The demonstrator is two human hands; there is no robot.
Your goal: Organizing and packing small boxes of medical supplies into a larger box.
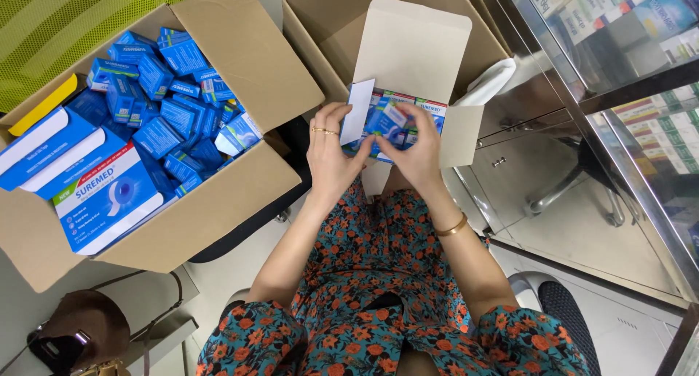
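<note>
Fingers of the left hand [331, 154] and right hand [416, 152] are closed on small blue boxes [386, 121] packed inside an open white carton [415, 52], held over the lap; behind it one empty brown box [320, 16] is seen; at left, a second brown box [240, 56] is heaped with uncounted blue packets [171, 107]; three larger blue-and-white cartons [102, 190] are stacked in it.

A pale tiled floor [582, 238] runs beneath a glass-fronted display cabinet [641, 92] with a metal frame, its shelves stocked with coloured packets, along the right side. A chair's chrome base [575, 190] shows through the glass. At upper left lies a yellow-green mesh seat [65, 26]; a brown handbag [80, 329] rests at lower left. Light is even and bright.
</note>
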